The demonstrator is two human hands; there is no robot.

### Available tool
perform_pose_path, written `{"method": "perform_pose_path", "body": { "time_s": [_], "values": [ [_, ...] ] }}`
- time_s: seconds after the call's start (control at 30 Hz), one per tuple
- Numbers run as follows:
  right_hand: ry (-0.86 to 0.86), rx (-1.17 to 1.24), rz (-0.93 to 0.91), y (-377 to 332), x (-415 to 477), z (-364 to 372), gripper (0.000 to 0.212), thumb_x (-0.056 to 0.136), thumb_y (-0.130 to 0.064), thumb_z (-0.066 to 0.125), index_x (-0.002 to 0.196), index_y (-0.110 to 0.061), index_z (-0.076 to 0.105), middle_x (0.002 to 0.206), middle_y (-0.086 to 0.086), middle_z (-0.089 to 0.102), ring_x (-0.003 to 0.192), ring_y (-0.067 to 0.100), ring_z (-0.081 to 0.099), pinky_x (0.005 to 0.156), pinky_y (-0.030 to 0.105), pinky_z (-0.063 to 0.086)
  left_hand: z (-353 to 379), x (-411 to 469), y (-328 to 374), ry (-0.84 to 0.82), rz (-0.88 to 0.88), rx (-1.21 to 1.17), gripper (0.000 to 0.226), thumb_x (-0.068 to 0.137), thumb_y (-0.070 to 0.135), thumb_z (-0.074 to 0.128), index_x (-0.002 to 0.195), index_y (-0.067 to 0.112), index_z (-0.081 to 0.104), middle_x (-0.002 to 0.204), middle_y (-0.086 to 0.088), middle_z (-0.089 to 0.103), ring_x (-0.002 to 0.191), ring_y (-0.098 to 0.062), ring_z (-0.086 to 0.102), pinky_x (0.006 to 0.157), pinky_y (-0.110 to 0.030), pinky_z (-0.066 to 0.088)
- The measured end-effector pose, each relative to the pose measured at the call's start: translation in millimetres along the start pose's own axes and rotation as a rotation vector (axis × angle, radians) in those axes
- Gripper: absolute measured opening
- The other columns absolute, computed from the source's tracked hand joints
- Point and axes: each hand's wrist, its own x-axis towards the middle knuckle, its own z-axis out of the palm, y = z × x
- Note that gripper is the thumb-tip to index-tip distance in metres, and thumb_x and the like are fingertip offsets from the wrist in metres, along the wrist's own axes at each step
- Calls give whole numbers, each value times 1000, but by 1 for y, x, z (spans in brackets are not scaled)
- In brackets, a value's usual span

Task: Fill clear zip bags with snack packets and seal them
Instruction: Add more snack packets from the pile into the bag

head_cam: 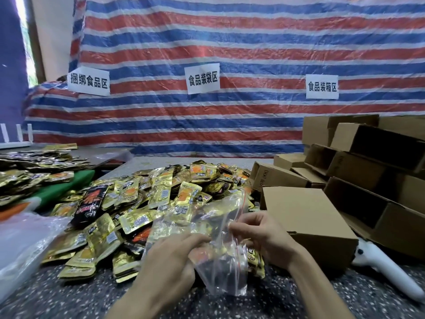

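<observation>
Clear zip bag [220, 270] is up in front of you, just above the near edge of the counter [69, 298], held between both hands.
Left hand [170, 256]: grip closed, fingers curled, pinching the bag's left side.
Right hand [262, 236]: grip closed, fingertips pinching the film near the thin red zip line.
The bag is soft, crinkled and see-through. Its lower part looks empty. Gold shows through the upper part, and you can't tell whether that is inside the bag or behind it.
The snack packets [147, 199] are flat, glossy gold foil pouches lying loose in a heap on the counter right behind the bag. A few black packets [92, 203] are mixed in.
A second packet heap [32, 171] sits far left. Loose clear plastic [20, 245] lies near left.
On the right, brown cardboard boxes [372, 157] are stacked with their open ends dark, so the contents aren't visible. One carton [305, 212] sits just beside your right hand.
The counter top is dark and speckled.
</observation>
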Motion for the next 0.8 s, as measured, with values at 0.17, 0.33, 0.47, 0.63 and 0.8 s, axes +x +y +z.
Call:
{"method": "perform_pose_path", "body": {
  "time_s": [0.17, 0.33, 0.47, 0.63, 0.8],
  "values": [
    [16, -37, -28, 2, 3, 6, 41, 67, -37, 91, 63, -8, 62, 63, 6, 61, 53, 15, 56, 48, 21, 45, -5, 2, 31, 30, -133, -517, 42, 70, 65, 43, 88, 31, 61, 90, 25, 66, 87, 9, 59, 76, -26, 48],
    [-51, 23, -48, 2, 0, 12, 46, 67, -38, 91, 63, -7, 57, 58, 8, 58, 48, 14, 53, 45, 22, 45, 6, 13, 43, 5, -161, -397, 19, 90, 39, 67, 80, 24, 62, 76, 8, 65, 69, -4, 61, 69, -31, 56],
    [51, 113, -74, -7, -2, 4, 39, 60, -35, 91, 65, -14, 58, 62, 5, 54, 46, 13, 44, 43, 21, 38, -10, 21, 29, 26, -327, -802, 24, 96, 9, 58, 73, 8, 65, 68, -1, 66, 56, -5, 61, 55, -16, 51],
    [206, 210, -135, -10, -3, -1, 60, 59, -26, 90, 112, -20, 62, 94, 12, 65, 56, 15, 48, 41, 21, 36, -30, 31, 12, -10, -455, -1144, 21, 70, 32, 74, 66, 11, 75, 65, -5, 66, 54, -13, 60, 53, -24, 51],
    [182, 0, -346, -10, -3, 7, 50, 68, -27, 85, 117, -22, 73, 140, -6, 58, 93, 14, 66, 64, 22, 53, -29, 34, 9, -117, -501, -1260, 35, 68, 48, 76, 68, 13, 76, 70, -5, 67, 56, -14, 58, 55, -26, 50]
  ]
}}
